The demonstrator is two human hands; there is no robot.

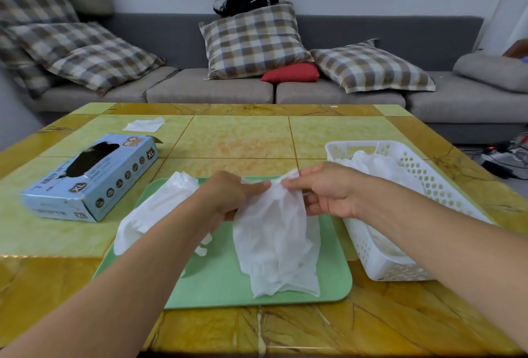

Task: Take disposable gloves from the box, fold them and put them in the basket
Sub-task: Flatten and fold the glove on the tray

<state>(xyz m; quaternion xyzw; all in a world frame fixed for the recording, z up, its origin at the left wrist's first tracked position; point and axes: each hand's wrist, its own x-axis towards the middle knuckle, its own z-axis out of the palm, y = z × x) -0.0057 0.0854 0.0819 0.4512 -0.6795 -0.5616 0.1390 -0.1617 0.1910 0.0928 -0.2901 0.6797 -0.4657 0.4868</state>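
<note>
Both hands are up over the green tray (328, 286), which lies near the front edge of the table (228, 135), and between them hangs one thin white disposable glove (274, 237). The left hand (228, 195) pinches its upper edge from the left and the right hand (323, 192) pinches the same edge from the right, fingers curled onto the film, so the glove drapes down with its lower end resting crumpled on the tray. A second loose glove (160, 209) lies over the tray's left edge, partly under the left forearm, still unfolded. The blue glove box (94, 177) sits by the table's left edge with its dark opening facing up, and the white perforated basket (423, 183) stands just beside the tray at the right edge, already holding some pale gloves. A small white sheet (145, 125) lies near the far left corner; I cannot tell what it is. This looks like the start of a fold: the glove is spread but wrinkled, not yet doubled over. The film is light and clingy, so it may stick to itself and bunch instead of creasing, giving a wad that springs open again in the basket. The pinch is shallow at the edge, and a slip on either side would drop the glove in a heap. The left forearm could also drag the waiting glove off the tray, and a reach to the right could nudge the light basket toward the table edge.
</note>
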